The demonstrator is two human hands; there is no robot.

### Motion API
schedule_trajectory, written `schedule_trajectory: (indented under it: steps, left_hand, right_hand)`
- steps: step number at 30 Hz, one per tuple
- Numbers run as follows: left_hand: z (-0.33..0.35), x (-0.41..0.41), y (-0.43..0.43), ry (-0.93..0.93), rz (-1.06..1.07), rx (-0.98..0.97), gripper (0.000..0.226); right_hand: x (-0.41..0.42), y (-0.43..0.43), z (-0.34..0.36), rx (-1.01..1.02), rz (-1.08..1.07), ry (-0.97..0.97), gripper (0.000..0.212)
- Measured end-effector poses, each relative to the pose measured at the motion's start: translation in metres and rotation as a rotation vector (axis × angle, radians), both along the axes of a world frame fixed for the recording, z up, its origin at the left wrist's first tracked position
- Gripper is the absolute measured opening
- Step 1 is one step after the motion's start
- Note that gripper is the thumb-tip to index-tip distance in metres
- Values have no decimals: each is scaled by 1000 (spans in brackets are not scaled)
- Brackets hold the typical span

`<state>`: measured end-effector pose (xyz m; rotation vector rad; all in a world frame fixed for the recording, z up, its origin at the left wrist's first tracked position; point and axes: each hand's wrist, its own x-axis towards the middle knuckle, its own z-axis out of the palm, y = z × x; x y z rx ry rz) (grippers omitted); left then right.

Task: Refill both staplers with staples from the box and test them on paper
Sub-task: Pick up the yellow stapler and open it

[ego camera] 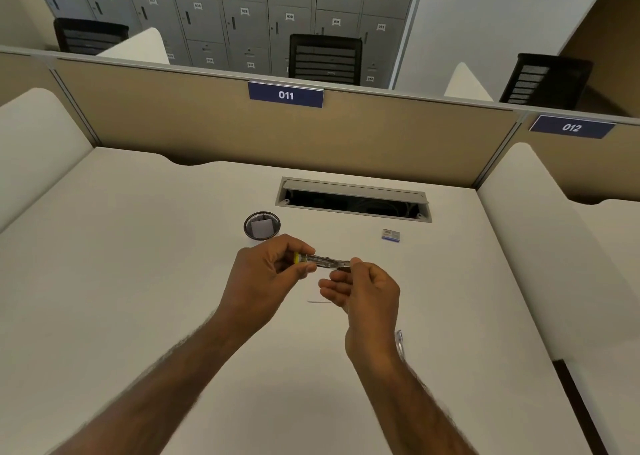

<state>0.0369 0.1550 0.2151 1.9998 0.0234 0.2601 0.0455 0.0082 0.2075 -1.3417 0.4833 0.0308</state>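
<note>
While both hands hold it up above the white desk (138, 281), the little stapler (325, 261) lies flat between them, not touching the desk. The left hand (266, 274) has its fingers and thumb curled round the yellow end. The right hand (367, 292) pinches the metal end with its thumb and first finger, and its other fingers hang loose below. The stapler looks open, with its metal track showing (I cannot tell if any staples are in it). The box (390, 235) of staples sits on the desk, well apart from the hands, off to the right and further back. A thin grey line (318, 301) lies on the desk under the hands; it may be a strip of staples, but it is too small to tell. I think things could go wrong here. The stapler is small and held only at its ends, so a hard pull could make it slip and drop. The spring inside could snap back and nip a finger. If staples go in crooked, they could jam or fall out onto the desk, where they are hard to see.
</note>
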Motion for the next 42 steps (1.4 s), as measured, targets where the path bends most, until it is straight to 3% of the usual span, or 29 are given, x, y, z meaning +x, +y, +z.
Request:
schedule_trajectory:
  steps: [7, 9, 12, 15, 19, 25, 27, 29, 31, 34, 37, 42]
  left_hand:
    - [-1, 1, 2, -140, -21, 131, 15]
    - [-2, -2, 1, -311, -85, 287, 18]
    - [-5, -5, 5, -606, -236, 704, 31]
    - [1, -6, 9, -756, -313, 943, 45]
    - [9, -2, 18, -846, -373, 1075, 58]
    - [16, 2, 26, -891, -429, 1129, 59]
    - [13, 4, 25, -828, -367, 1011, 48]
    - [8, 5, 21, -677, -252, 708, 29]
    - [2, 3, 14, -464, -108, 354, 17]
    - [-19, -2, 4, -87, 15, -60, 18]
    - [-52, -4, 3, 159, -5, -364, 21]
    - [-112, -11, 0, 412, -20, -649, 14]
  right_hand:
    - [4, 2, 3, 223, -40, 26, 22]
    - [7, 2, 6, 370, -63, 15, 21]
    - [9, 5, 12, 613, -66, -38, 22]
    - [10, 6, 13, 804, -62, -33, 24]
    - [12, 8, 13, 928, -31, -16, 28]
    - [15, 10, 8, 944, 29, -1, 31]
    - [17, 9, 6, 901, 57, -9, 27]
    - [19, 5, 3, 750, 87, -14, 21]
    - [19, -2, -3, 529, 107, -36, 15]
    - [17, -19, -15, 111, 156, -97, 9]
    - [15, -35, -30, -174, 275, -105, 6]
    - [7, -46, -71, -371, 425, 10, 8]
